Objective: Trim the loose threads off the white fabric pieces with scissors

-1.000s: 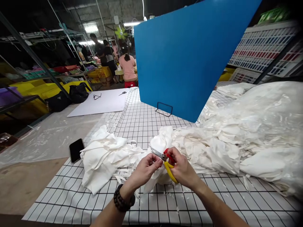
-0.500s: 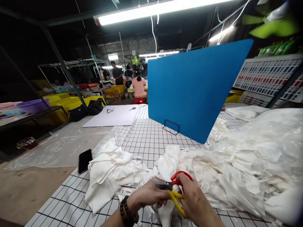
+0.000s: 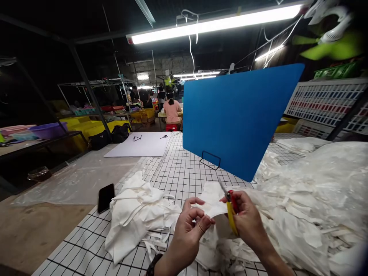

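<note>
A thin white cloth strip [image 3: 211, 209] is stretched between the two hands just above the counter [image 3: 184, 172], the left hand [image 3: 188, 226] with its fingers pinched on one end and the right hand [image 3: 247, 220] with its fingers wrapped around red-and-yellow scissors [image 3: 230, 209], blades pointing up. Left of the strip lies a cloth heap [image 3: 138, 218] with a phone [image 3: 105, 197] beyond it, right of it a bigger white pile [image 3: 310, 199], and behind it a blue board [image 3: 238, 119]. Half a second ago the hands sat lower, close together over the scissors.

A phone [image 3: 105, 197] lies left of a cloth heap [image 3: 140, 218], with a divider board [image 3: 238, 119] standing behind on the gridded mat [image 3: 184, 168].
</note>
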Demonstrator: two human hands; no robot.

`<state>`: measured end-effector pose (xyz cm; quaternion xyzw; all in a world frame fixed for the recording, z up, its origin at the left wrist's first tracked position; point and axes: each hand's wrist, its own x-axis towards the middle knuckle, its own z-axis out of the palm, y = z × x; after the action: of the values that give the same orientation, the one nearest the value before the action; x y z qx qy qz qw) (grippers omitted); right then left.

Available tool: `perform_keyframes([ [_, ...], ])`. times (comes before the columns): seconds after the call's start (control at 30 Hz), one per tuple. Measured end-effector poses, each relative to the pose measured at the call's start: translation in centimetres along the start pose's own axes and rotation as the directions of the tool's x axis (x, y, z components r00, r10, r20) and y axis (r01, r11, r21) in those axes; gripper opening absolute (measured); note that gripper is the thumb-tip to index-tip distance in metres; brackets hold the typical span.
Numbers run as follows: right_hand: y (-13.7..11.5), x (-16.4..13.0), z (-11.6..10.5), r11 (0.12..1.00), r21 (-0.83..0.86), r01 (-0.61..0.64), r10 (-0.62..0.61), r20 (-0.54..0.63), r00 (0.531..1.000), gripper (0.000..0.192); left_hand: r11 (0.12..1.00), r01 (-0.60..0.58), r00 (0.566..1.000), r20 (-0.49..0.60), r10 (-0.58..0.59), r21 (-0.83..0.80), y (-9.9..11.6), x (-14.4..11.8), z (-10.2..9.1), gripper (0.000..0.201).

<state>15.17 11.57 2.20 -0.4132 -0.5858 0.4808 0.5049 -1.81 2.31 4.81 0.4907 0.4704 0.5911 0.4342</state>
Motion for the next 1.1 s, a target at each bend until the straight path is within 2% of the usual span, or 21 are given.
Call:
perform_keyframes([
  [0.07,1.3,-0.5,0.9,0.997,-0.001,-0.08,0.08,0.098,0.992,0.036,0.999,-0.039,0.998,-0.051,0.04,0.02,-0.4,-0.5,0.0,0.024],
  [0.13,2.7,-1.1,1.6,0.991,0.012,-0.135,0.131,0.162,0.978,0.039,0.993,0.03,0.999,0.031,-0.026,-0.111,-1.1,-0.8,0.1,0.026],
  [0.23,4.1,-1.7,1.9,0.982,0.013,-0.19,0.181,0.234,0.955,0.045,0.92,0.182,0.976,0.176,-0.126,-0.347,-2.6,-0.8,0.4,0.029],
  [0.33,4.3,-2.0,0.9,0.967,0.007,-0.256,0.241,0.315,0.918,0.046,0.88,0.215,0.976,0.136,-0.173,-0.423,-3.7,-0.4,0.7,0.03],
  [0.4,4.0,-2.0,-0.6,0.962,-0.008,-0.271,0.26,0.315,0.913,0.047,0.891,0.22,0.976,0.084,-0.203,-0.397,-4.0,-0.3,0.8,0.032],
  [0.47,3.3,-2.3,-2.3,0.969,-0.047,-0.242,0.246,0.247,0.937,0.048,0.915,0.229,0.973,0.053,-0.224,-0.331,-4.2,-0.2,0.8,0.033],
  [0.53,2.2,-2.9,-3.9,0.973,-0.121,-0.198,0.219,0.204,0.954,0.047,0.935,0.237,0.972,0.051,-0.231,-0.263,-4.3,-0.3,0.8,0.032],
  [0.6,0.8,-3.9,-4.8,0.958,-0.248,-0.141,0.199,0.223,0.954,0.045,0.948,0.231,0.973,0.07,-0.221,-0.221,-4.4,-0.4,0.8,0.029],
  [0.7,-1.4,-5.4,-4.9,0.879,-0.474,-0.046,0.2,0.282,0.938,0.043,0.967,0.195,0.977,0.113,-0.179,-0.162,-4.7,-0.6,0.9,0.025],
  [0.8,-2.7,-6.3,-4.1,0.788,-0.616,0.002,0.219,0.283,0.934,0.046,0.986,0.151,0.976,0.168,-0.137,-0.07,-4.6,-0.8,0.8,0.023],
  [0.97,-2.9,-6.7,-3.6,0.7,-0.707,0.101,0.144,0.278,0.95,0.046,0.993,0.071,0.969,0.231,-0.092,0.095,-4.4,-1.1,0.6,0.022],
  [1.1,-3.0,-6.6,-3.5,0.687,-0.71,0.153,0.087,0.289,0.953,0.045,0.987,0.033,0.965,0.253,-0.072,0.156,-4.4,-1.3,0.5,0.022],
])
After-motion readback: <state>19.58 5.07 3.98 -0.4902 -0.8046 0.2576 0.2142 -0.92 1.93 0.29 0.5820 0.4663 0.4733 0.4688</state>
